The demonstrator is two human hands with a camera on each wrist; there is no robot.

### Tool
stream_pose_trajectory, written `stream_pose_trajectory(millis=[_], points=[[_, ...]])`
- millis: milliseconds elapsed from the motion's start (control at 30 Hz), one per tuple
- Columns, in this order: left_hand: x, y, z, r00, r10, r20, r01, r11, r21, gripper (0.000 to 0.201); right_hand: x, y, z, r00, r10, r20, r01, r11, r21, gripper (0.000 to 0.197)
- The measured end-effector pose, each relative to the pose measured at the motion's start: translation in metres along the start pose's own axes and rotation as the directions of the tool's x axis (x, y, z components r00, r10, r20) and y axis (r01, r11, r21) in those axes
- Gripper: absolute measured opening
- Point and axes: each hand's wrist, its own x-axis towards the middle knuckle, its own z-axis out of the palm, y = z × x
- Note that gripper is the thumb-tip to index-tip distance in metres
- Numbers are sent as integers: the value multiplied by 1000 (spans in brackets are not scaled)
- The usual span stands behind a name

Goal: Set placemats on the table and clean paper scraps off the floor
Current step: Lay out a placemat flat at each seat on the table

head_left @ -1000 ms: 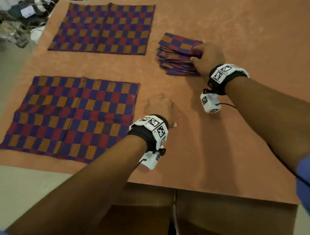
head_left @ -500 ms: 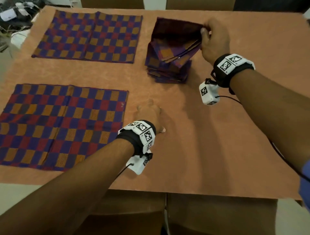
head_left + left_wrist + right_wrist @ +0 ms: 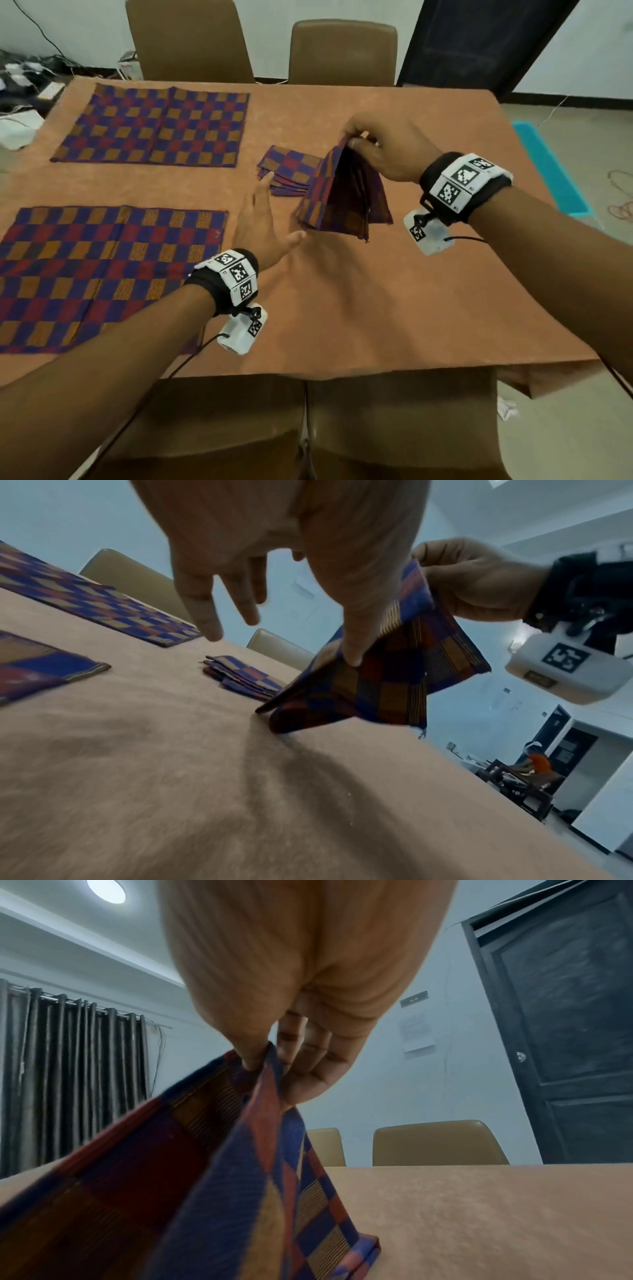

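My right hand (image 3: 371, 145) pinches the top corner of a folded checkered placemat (image 3: 339, 195), which hangs above the tan tablecloth (image 3: 376, 308); the pinch also shows in the right wrist view on the placemat (image 3: 205, 1177). My left hand (image 3: 263, 219) hovers open, fingers spread, just left of the hanging placemat (image 3: 377, 685). Behind it lies a stack of folded placemats (image 3: 289, 174). Two placemats lie spread flat: one at the near left (image 3: 102, 274), one at the far left (image 3: 154, 126).
Two brown chairs (image 3: 342, 51) stand at the table's far side, two more (image 3: 308, 428) at the near edge. A white paper scrap (image 3: 507, 409) lies on the floor by the near right corner. Cables and devices (image 3: 24, 85) clutter the far left floor.
My right hand lifted one folded placemat off the stack and carried it toward me. My left hand rose off the table, opened its fingers and moved toward the hanging mat.
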Motion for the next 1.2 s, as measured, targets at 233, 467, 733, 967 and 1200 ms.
stream_pose_trajectory(millis=[233, 467, 733, 967, 1200], points=[[-23, 54, -8, 989, 141, 43, -141, 990, -5, 52, -38, -28, -11, 998, -41, 52, 42, 999, -31, 21], [-38, 93, -3, 980, 155, 123, -175, 969, 176, 69, -73, -35, -21, 996, -72, 44, 74, 996, -58, 25], [-38, 100, -9, 987, 107, 118, -143, 924, 356, 21, -106, -22, -17, 991, -10, 134, 15, 999, -34, 33], [-49, 84, -8, 910, 116, 399, -202, 962, 182, 19, -138, 4, 13, 889, 228, 398, -193, 973, -128, 37], [-76, 43, 35, 806, -20, 592, -81, 986, 144, 44, -170, 36, 40, 538, 316, 782, -282, 941, -186, 53]])
